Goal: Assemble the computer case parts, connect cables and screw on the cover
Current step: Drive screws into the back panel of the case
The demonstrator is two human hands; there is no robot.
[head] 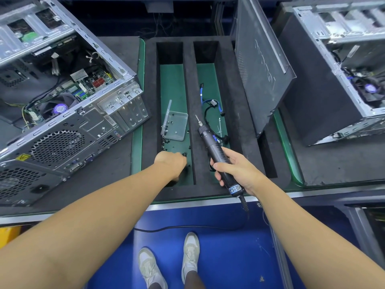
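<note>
- Case (62, 113) at 10 o'clock lies open; cover (260, 69) leans unfitted at 1 o'clock.
- Cables (212, 102) lie loose in the tray (189, 101) at 12 o'clock.
- Left hand (171, 164) reaches among loose screws (164, 141); its fingers are hidden, so its hold cannot be told.
- Right hand (235, 172) grips the screwdriver (214, 147).
- Judgement: cabling, cover fitting and screwing remain.

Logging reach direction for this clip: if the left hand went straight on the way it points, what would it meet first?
Probably the loose black screws just ahead of the left hand, then the foam divider; depth is unclear.
</note>
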